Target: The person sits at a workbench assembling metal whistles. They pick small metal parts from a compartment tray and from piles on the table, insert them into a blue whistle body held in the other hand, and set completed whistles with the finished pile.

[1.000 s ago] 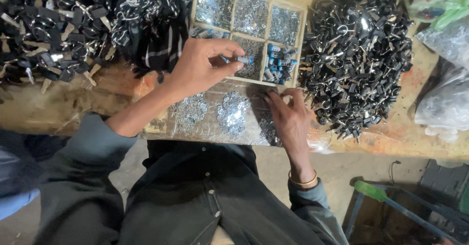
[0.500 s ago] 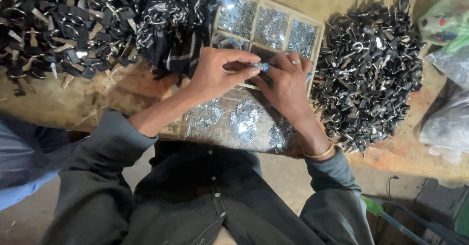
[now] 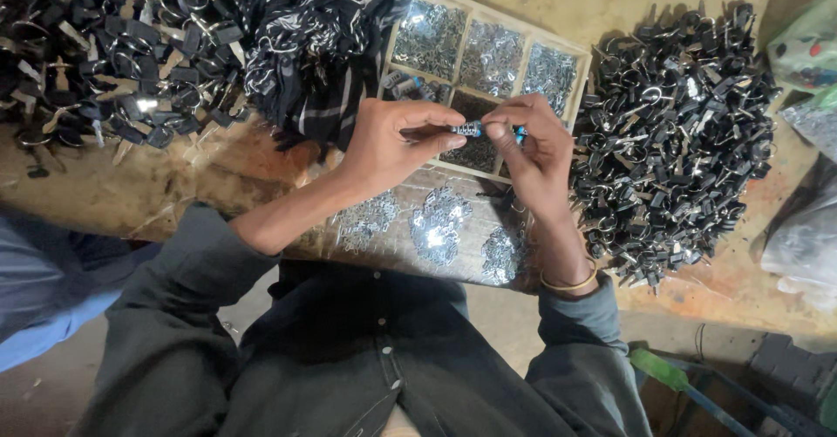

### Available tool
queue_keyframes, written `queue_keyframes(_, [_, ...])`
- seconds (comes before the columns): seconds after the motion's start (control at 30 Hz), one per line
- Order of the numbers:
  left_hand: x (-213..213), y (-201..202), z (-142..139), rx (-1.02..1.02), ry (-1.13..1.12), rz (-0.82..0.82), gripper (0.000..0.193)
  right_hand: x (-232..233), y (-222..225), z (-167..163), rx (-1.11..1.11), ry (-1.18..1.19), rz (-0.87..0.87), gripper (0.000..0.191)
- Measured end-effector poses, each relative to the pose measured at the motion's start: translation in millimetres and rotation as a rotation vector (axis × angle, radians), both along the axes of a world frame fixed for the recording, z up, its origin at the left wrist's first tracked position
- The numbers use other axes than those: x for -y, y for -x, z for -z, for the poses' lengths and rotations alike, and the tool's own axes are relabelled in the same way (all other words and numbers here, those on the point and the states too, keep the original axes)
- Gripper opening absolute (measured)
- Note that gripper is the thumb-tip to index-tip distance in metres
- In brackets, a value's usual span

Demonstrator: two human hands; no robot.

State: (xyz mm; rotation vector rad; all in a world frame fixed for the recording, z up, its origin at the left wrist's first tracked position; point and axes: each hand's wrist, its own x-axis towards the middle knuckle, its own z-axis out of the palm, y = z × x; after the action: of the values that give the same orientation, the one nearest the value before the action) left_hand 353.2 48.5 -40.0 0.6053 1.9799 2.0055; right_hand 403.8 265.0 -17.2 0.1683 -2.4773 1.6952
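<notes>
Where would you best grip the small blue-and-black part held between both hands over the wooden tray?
The small blue-and-black part lies level between the left hand and right hand, each pinching one end with thumb and forefinger. Being short and slim, it is probably best pinched at an end, coming from the side; its bare middle leaves little to hold.

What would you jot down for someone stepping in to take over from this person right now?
Left hand: pinching one end of a small blue part over the tray.
Right hand: pinching the other end of the same part.
Divided wooden tray: compartments of small silvery metal bits, one of blue parts.
Heap of black pieces with rings lies right of the tray; another heap at far left.
Small piles of shiny metal bits sit on the table edge near the body.
Done: cannot tell which heap is finished.
Left: the blue part in hand is not yet set down.
</notes>
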Motion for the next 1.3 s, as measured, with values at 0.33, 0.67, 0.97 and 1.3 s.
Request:
queue_keyframes(0.33, [-1, -1, 5, -0.008, -0.035, -0.023, 0.021, 6, -2, 2, 0.003, -0.037, -0.044, 0.013])
queue_keyframes(0.67, [0, 0, 9, -0.069, -0.053, -0.01, 0.017, 10, -3, -7, -0.022, -0.113, -0.067, 0.016])
queue_keyframes(0.97, [-1, 0, 8, -0.158, 0.071, 0.016, 0.018, 2, 0, -19, -0.02, -0.209, -0.135, 0.02])
queue_keyframes(1.3, [0, -1, 10, -0.167, 0.071, 0.001, 0.018, 7, -3, -25, -0.134, -0.402, -0.115, 0.017])
